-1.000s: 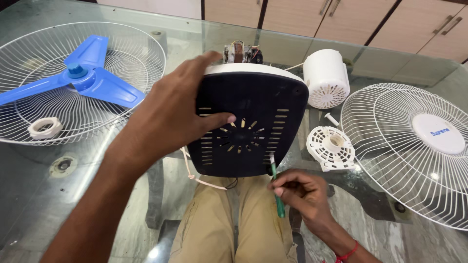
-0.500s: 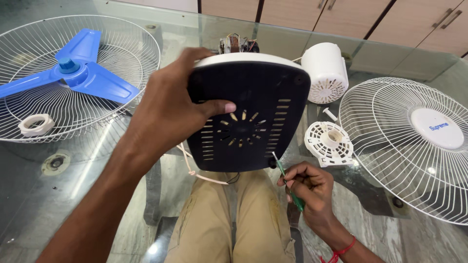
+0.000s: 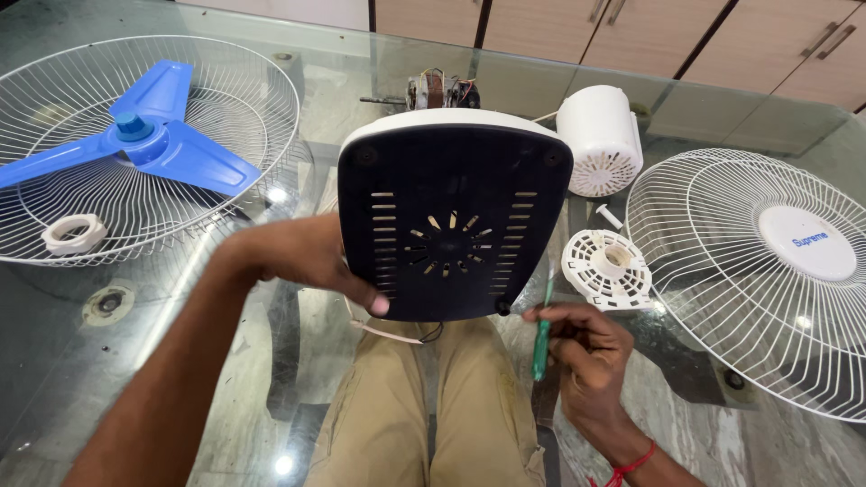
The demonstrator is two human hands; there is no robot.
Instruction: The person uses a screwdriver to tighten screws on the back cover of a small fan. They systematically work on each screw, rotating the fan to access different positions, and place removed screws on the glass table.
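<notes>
While left hand grasps fan base, fingers hidden behind, right hand grasps screwdriver

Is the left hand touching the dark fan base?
Touching. The head view shows the left hand gripping the fan base at its left edge, thumb pressed on the underside.

Fan base tipped up at the near middle of the tabletop, underside toward the camera, motor just behind its top edge. Left hand at its lower left edge, right hand with screwdriver near its lower right corner. Far left: rear grille with blade and ring nut lying in it. Right of the base: motor cover (behind), vented disc before it, front grille farthest right.
</notes>
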